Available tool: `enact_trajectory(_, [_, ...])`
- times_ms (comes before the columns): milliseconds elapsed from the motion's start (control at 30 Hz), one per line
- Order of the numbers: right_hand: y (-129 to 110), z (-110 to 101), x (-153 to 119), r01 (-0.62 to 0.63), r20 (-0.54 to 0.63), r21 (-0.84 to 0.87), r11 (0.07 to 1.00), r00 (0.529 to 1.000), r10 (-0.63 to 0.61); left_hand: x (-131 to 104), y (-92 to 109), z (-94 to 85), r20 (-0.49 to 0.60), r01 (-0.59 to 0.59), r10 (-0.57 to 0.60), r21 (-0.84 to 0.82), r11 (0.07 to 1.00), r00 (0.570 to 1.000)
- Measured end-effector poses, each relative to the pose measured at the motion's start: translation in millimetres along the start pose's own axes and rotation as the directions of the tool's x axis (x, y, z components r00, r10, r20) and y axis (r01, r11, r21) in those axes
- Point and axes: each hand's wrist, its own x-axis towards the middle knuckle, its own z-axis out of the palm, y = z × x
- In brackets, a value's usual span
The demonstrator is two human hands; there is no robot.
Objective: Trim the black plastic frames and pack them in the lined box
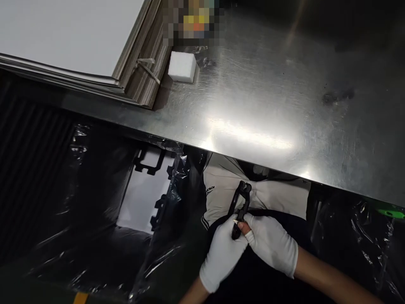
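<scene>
Here we take the steel surface as our landmark and read everything from it, left to right. On its far left corner lies a stack of boards, white on top and brown at the edges, with a loose strap hanging down their side. Just right of the stack sits a small white foam block, alone on the bare metal. Below the surface's near edge, to the left, black plastic sheeting lines a bin or bag, and a white sheet with black cutout shapes lies in it.

Under the near edge, about midway along, our two gloved hands meet over our lap. The left hand is closed around the lower end of a small black part, and the right hand pinches the same end from the other side, a bare fingertip showing through the glove. So both grips are clamped on the part, which stands nearly upright between them, its forked upper end free and pointing toward the surface's edge.

We judge the part light and stiff, likely moulded plastic or thin metal, with slender arms that could bend or snap if squeezed near the fork. The thicker lower stem, where our fingers already sit, looks the safest place to hold. The cloth gloves should give fair friction, though so narrow a piece could twist between them.
</scene>
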Motion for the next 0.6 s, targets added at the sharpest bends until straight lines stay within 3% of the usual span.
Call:
enact_trajectory(367, [-4.1,12.5,4.5,-0.112,-0.056,0.160,0.981,0.991,0.122,6.1,-0.2,-0.3,-0.029,0.043,-0.044,-0.024,0.999,0.999])
enact_trajectory(600, [0.4,16.9,7.1,-0.146,-0.035,0.146,0.978,0.988,0.152,8.7,3.5,-0.9,-0.012,0.083,-0.084,-0.061,0.995,0.996])
